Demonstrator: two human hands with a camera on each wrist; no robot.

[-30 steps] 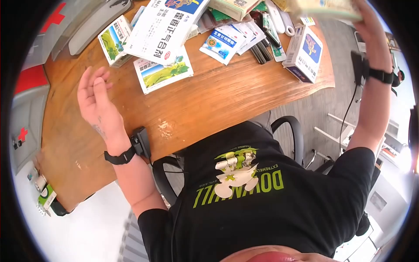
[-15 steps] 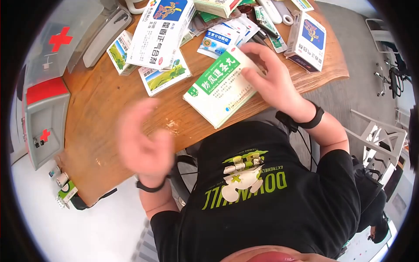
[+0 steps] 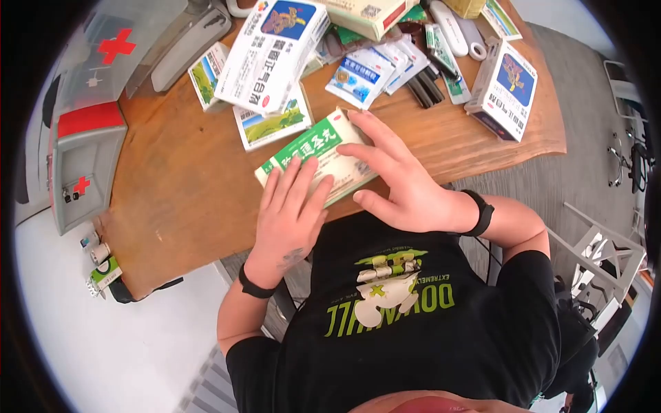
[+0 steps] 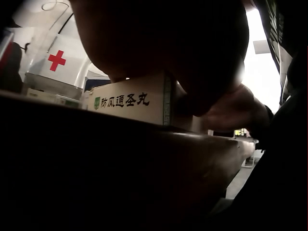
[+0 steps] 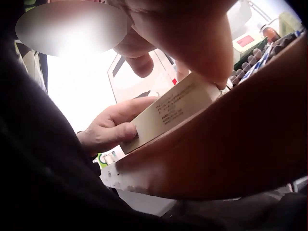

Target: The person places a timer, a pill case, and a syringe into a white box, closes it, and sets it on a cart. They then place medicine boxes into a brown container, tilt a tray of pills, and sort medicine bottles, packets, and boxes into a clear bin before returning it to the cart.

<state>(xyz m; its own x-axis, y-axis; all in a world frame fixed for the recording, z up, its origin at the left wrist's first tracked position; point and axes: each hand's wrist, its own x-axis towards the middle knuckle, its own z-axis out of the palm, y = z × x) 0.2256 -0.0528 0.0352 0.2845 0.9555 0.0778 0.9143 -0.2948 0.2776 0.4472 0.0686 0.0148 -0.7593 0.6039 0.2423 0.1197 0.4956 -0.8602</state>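
A cream medicine box (image 3: pixel 342 167) with a green title band lies flat on the wooden table near its front edge. Straight fingers of my left hand (image 3: pixel 292 213) rest across the box's left half. In the right wrist view, the left thumb touches the box's long side near one corner. My right hand (image 3: pixel 406 186) spreads over the other end, its index fingertip at the far corner and its thumb apart by the near edge. The left wrist view shows the box's printed side (image 4: pixel 127 103) standing at the table top, beneath the dark shape of the hand.
Behind the box lie blue-and-white sachets (image 3: pixel 359 77) and black sticks (image 3: pixel 423 91). A large white medicine box (image 3: pixel 272 55) leans over green-landscape boxes (image 3: pixel 272 124). Another white box (image 3: pixel 506 89) stands near the right edge. Grey cases with red crosses (image 3: pixel 89 151) stand at left.
The right hand has brought the cream box in from the upper right to the table's front. My left hand has come in from the left onto the box.
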